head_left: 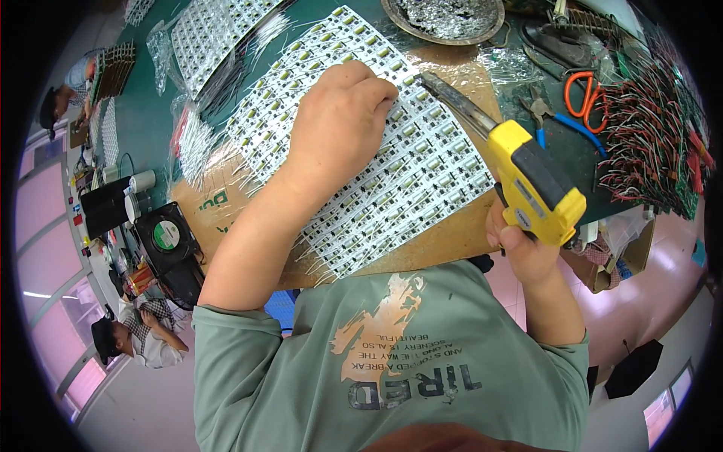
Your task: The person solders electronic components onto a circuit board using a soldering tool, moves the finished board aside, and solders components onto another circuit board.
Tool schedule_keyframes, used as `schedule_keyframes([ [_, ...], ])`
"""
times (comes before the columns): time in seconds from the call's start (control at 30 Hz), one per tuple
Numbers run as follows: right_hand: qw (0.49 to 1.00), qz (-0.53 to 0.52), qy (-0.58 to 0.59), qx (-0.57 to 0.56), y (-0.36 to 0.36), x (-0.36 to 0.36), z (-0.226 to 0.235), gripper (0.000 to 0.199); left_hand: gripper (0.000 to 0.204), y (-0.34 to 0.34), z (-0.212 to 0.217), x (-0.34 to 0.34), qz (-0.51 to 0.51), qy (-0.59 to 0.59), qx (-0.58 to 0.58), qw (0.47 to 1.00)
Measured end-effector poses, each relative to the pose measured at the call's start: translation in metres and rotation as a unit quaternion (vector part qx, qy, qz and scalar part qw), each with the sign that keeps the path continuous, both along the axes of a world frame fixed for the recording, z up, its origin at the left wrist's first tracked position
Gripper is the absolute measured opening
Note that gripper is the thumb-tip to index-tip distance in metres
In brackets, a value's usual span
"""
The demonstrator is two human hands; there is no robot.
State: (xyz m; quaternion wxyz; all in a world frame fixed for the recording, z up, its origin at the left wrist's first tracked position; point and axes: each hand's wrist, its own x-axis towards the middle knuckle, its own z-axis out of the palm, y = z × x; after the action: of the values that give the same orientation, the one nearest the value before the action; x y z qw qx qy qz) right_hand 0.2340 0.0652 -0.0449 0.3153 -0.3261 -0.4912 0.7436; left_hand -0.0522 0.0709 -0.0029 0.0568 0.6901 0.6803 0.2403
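Note:
A white panel of small circuit boards [433, 162], set with rows of greenish-yellow parts and thin white wires, lies on brown cardboard [444, 233]. Over the panel's middle, my left hand [343, 113] is closed, thumb and fingertips pinched together close to the boards. Whatever they pinch is too small or hidden to make out. My right hand [520, 237] is wrapped round the grip of a yellow and black soldering gun [535, 181]. Its metal barrel points up and left, with the tip near the panel's right edge, a little apart from my left fingertips.
At the far edge sits a round metal dish [446, 30] of silvery scraps. Right of the panel lie blue-handled pliers [561, 119], orange-handled scissors [586, 98] and a heap of red and black wires [651, 143]. Another panel [215, 45], loose white wires [197, 147] and a black fan [164, 237] are left; two people work beyond.

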Motion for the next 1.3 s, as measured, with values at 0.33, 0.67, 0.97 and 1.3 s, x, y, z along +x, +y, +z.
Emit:
schedule_keyframes([
  [0.33, 0.995, 0.080, -0.051, -0.035, -0.004, 0.013, 0.008, 0.028, 0.007, -0.002, 0.003, 0.010, -0.002, -0.003, -0.032, 0.999],
  [0.67, 0.998, 0.004, -0.065, 0.008, -0.004, 0.002, 0.012, 0.034, 0.011, -0.004, 0.006, 0.009, 0.020, -0.013, -0.084, 0.996],
  [0.97, 0.997, 0.029, -0.077, 0.004, -0.003, 0.001, 0.015, 0.032, 0.012, -0.005, 0.008, 0.009, 0.014, -0.019, -0.065, 0.998],
  [1.3, 0.998, 0.013, -0.056, 0.023, -0.003, 0.002, 0.013, 0.033, 0.019, -0.005, 0.013, 0.013, 0.066, -0.104, -0.110, 0.986],
])
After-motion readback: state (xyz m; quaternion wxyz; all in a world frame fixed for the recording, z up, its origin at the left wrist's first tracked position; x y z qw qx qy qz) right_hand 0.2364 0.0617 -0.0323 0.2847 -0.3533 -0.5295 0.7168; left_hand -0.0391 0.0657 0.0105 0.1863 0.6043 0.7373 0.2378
